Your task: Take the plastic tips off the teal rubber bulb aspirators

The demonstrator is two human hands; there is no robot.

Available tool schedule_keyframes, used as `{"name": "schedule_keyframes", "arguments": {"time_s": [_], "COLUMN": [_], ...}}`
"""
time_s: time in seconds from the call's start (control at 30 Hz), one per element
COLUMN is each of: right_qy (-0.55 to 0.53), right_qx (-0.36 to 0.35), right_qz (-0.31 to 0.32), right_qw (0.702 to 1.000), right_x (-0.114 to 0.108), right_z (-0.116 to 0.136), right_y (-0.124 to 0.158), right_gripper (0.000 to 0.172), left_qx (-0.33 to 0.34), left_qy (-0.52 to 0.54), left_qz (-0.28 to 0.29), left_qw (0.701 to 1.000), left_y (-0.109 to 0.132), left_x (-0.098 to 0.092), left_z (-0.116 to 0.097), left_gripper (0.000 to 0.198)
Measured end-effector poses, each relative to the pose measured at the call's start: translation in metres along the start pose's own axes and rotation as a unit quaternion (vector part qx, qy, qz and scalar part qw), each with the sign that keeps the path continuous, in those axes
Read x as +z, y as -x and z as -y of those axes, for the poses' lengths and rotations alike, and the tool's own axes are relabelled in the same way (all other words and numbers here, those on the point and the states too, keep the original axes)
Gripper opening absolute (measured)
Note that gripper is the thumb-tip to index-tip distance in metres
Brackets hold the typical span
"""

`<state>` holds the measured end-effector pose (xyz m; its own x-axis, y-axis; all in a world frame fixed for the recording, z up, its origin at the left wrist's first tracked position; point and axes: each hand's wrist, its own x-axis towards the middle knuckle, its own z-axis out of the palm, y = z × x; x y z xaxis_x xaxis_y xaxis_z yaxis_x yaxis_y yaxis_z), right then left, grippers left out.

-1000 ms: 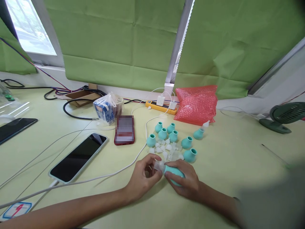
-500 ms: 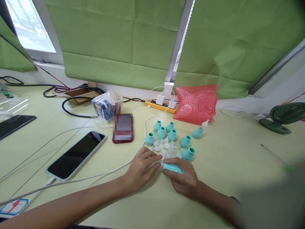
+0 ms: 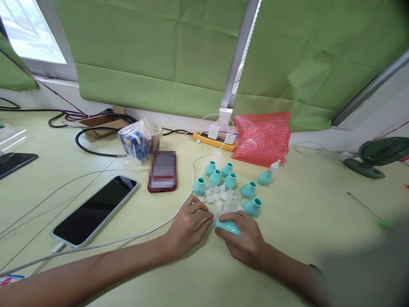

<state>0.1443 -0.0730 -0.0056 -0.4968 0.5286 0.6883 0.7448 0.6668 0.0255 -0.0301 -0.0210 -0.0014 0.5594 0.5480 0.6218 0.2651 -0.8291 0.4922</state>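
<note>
My right hand (image 3: 246, 236) is wrapped round a glossy teal squeeze bulb (image 3: 228, 227) lying on its side, neck towards the left. At that neck, my left hand (image 3: 189, 224) pinches a small translucent nozzle tip (image 3: 215, 219), mostly hidden by the fingers; whether it sits inside the neck I cannot tell. Just beyond the hands lies a loose pile of whitish nozzle tips (image 3: 223, 196). Several teal bulbs stand around it with open mouths, among them one bulb (image 3: 252, 207) beside my right hand. Farther right, another bulb (image 3: 264, 178) leans with a tip (image 3: 275, 164) at its mouth.
A white cable (image 3: 150, 231) runs past my left forearm. Left of it lie a black-screened phone (image 3: 96, 209) and a red-cased phone (image 3: 162, 170). Behind are an orange power strip (image 3: 214, 141) and a red bubble-wrap bag (image 3: 262, 138). A green fan (image 3: 383, 151) stands right.
The bulb and my two hands have come closer together, and less of the nozzle tip shows between them. The view has shifted slightly.
</note>
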Motion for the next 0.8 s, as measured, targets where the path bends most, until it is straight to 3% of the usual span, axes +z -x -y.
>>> {"name": "schedule_keyframes", "arguments": {"time_s": [0.1, 0.23, 0.37, 0.53, 0.8], "right_qy": [-0.051, -0.069, -0.063, -0.054, -0.044], "right_qx": [0.039, 0.033, 0.027, 0.022, 0.012], "right_qz": [0.005, -0.008, -0.009, -0.004, -0.01], "right_qw": [0.998, 0.997, 0.998, 0.998, 0.999], "right_x": [0.0007, -0.0001, 0.0021, 0.005, 0.0046], "right_z": [0.0007, -0.0006, -0.0024, -0.0016, 0.0001], "right_y": [0.0018, 0.003, 0.0035, 0.0043, 0.003], "right_gripper": [0.011, 0.02, 0.018, 0.018, 0.018], "left_qx": [-0.036, -0.056, -0.026, 0.016, 0.01], "left_qy": [0.029, 0.016, -0.025, -0.072, -0.078], "left_qz": [0.021, 0.033, 0.039, 0.006, 0.03], "left_qw": [0.999, 0.998, 0.999, 0.997, 0.996], "left_y": [-0.0029, -0.0033, -0.0005, 0.0026, 0.0014], "left_x": [-0.0016, -0.0029, -0.0008, 0.0028, 0.0047], "left_z": [-0.0012, -0.0026, -0.0001, 0.0013, 0.0018], "left_gripper": [0.008, 0.014, 0.018, 0.017, 0.015]}}
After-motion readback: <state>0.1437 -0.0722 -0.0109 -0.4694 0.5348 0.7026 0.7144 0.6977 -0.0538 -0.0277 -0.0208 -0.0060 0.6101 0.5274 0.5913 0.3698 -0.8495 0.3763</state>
